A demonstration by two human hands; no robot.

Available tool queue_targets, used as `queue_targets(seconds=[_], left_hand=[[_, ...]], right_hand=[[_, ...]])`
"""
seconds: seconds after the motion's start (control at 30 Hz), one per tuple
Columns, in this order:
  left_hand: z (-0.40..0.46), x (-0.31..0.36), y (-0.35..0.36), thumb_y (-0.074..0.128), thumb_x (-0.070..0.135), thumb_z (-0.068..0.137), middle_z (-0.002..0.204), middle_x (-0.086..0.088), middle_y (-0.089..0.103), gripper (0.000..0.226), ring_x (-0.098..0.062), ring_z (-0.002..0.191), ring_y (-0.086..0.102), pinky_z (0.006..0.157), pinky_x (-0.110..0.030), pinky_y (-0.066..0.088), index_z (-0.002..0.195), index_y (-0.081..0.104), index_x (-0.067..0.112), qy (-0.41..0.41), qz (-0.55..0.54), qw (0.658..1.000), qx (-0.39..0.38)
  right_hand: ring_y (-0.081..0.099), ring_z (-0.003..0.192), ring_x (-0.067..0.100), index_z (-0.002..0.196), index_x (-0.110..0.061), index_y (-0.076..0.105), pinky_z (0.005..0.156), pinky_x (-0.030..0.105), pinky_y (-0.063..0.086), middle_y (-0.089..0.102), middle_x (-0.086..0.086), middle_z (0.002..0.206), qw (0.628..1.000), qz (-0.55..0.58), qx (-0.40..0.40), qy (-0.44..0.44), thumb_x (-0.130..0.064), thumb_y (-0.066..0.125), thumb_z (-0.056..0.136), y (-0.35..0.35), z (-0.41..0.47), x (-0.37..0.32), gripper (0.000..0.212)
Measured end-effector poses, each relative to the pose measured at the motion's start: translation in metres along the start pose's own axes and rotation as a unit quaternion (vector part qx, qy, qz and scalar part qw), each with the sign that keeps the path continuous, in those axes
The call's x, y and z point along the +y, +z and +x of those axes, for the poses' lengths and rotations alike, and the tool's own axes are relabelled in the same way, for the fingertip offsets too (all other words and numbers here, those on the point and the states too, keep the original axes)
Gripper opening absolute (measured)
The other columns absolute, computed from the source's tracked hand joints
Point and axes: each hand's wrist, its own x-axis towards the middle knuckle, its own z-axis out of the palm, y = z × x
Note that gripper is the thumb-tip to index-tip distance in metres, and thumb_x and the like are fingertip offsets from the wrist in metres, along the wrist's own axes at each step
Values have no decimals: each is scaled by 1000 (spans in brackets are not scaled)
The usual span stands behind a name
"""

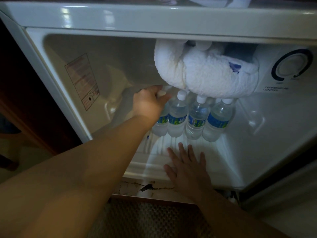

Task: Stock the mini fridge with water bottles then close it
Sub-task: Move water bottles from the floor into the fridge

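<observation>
Fingers (161, 93) of the left hand (148, 103): curled around the cap end of the leftmost bottle (160, 121), closed on it; the hand covers the bottle's neck and shoulder, so the exact pinch cannot be told.

Right hand (187, 166): flat, palm down, fingers spread and straight, holding nothing; it rests on the fridge (120, 16) floor at the front lip, just in front of the bottle row, apart from the bottles.

Bottles: four in view, clear water, blue-and-green labels, white caps. They stand upright side by side in one row on the fridge floor, touching or nearly so. Second bottle (177, 115), third bottle (197, 117) and fourth bottle (218, 119) run rightward from the held one.

Towel (202, 74): white, bundled, hanging from the top of the fridge interior directly above the bottle row; its underside sits just over the caps and crowds the space above them. A blue patch shows at its right end.

Dial (291, 65): round, dark-ringed, on the panel right of the towel, with small print below it.

Sticker (82, 81): on the inner left wall of the fridge, left of the held bottle; print unreadable.

Fridge: open, lit inside, door not in view.

Mat (149, 219): dark, textured, on the floor below the fridge front.
</observation>
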Motion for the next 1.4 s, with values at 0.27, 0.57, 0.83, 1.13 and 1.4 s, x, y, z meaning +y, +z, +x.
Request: queue_targets(seconds=[0.27,0.57,0.83,1.13,1.4], left_hand=[[-3,-1,-3,82,52,81,123,-1,73,71,-17,112,68,102,-33,52,142,62,20,-16,-16,999,-25],[-41,-5,-47,70,52,91,133,-13,66,73,-31,120,62,103,-36,49,150,50,13,27,94,995,-33],[-159,-14,-195,75,35,92,95,14,73,28,0,92,68,79,-15,54,119,71,33,-25,-56,988,-144],[-320,-69,-371,71,38,92,99,12,78,19,-7,94,74,86,-29,58,110,74,39,-263,-41,954,139],[-396,-136,-422,69,43,93,95,12,74,14,-3,89,69,75,-28,54,105,72,37,-439,35,866,237]], right_hand=[[-15,157,28,159,-47,-7,121,65,-9,-14,-2,171,1000,-8,-13,2,-75,5,96,-2,-1,-1,70],[-6,158,29,159,-46,-5,122,65,-1,-7,-2,173,999,-31,-10,9,-74,9,97,-1,-2,-4,70],[-8,158,27,157,-50,-12,123,65,4,-13,-4,172,997,-53,-55,26,-76,-5,88,-10,-2,-11,74],[50,126,36,129,-23,65,106,58,38,55,9,138,985,35,81,-146,-47,46,89,-16,-30,-98,51],[40,109,-4,139,-48,47,80,11,35,37,-25,128,884,52,-76,-459,-40,60,97,4,-62,-289,45]])
